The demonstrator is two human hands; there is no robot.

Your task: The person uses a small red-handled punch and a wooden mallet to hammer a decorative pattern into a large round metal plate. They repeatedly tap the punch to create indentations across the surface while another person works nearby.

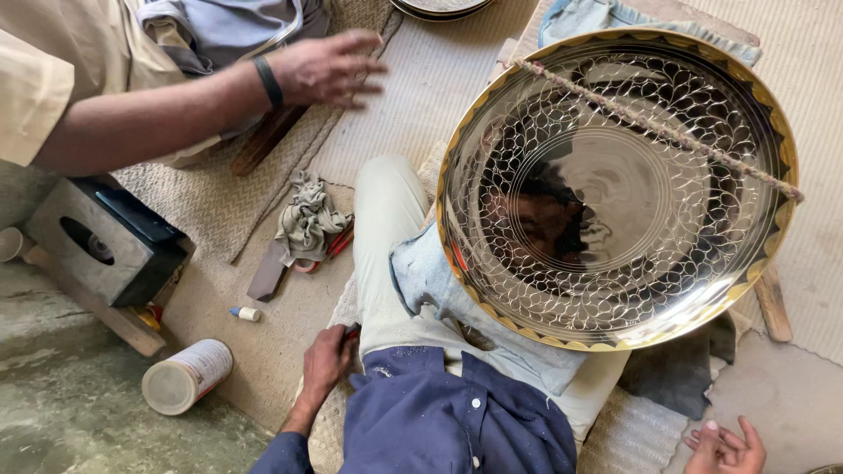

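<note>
Mat (457, 79), rag (307, 219), maybe tin (186, 376).

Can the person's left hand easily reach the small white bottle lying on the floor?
Probably yes. The left hand rests by the thigh, and the small white bottle lies just beyond it on the bare mat, with nothing between them. The crumpled rag lies farther off.

Woven floor mat (457, 79) (pale, ribbed) under a crumpled rag (307, 219), small tube (246, 313), toppled can (186, 377).
</note>
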